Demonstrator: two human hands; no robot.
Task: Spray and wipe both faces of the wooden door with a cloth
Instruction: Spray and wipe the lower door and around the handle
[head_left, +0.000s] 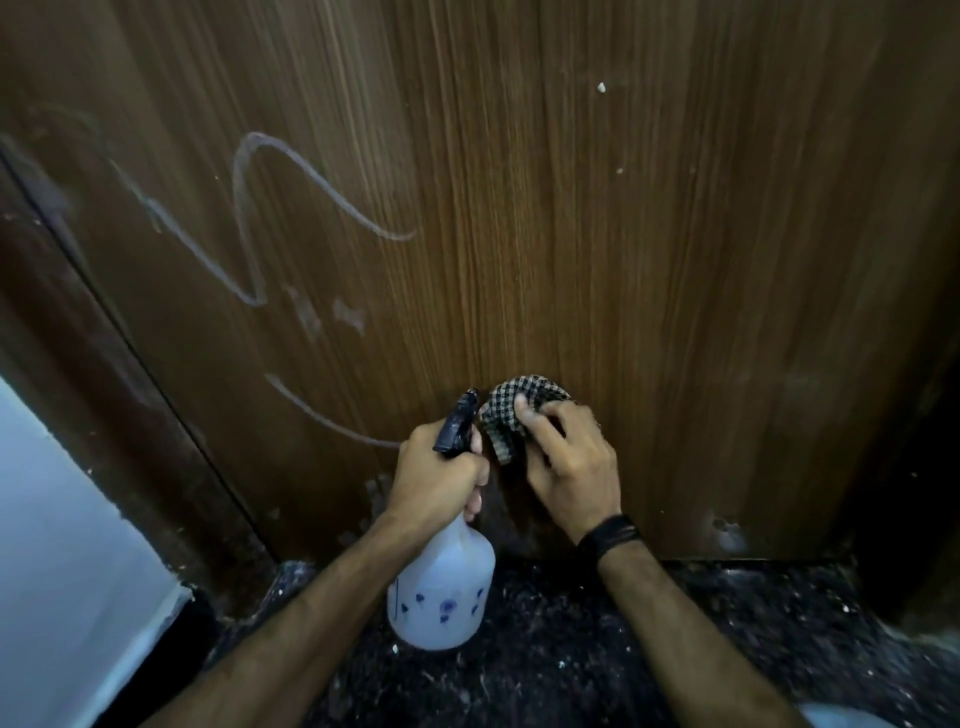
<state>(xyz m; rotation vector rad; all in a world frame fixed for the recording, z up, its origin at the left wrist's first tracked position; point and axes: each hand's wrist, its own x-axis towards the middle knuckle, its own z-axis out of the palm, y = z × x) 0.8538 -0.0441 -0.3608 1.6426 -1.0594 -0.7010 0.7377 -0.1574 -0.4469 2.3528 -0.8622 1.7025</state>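
Most of the view was filled by the door, its brown wood grain running vertically, with pale looping scrawl marks across its left half and a few small white specks higher on the right. Along the left side stood the darker frame, and beyond that a pale wall. Below lay the dark speckled floor, littered with light flecks.

Both forearms reached up from the bottom edge toward the lower part of the door. The left hand had its grip closed around the neck of the bottle, a translucent white one with small blue flower prints, hanging upright just above the floor and close to the door. Its black trigger head stuck up above the fist, nozzle pointing at the wood.

The right hand, with a dark band at the wrist, had its grip closed on the cloth, a bunched black-and-white checked piece. It was pressed against the door face low down, just right of the trigger head and nearly touching it.
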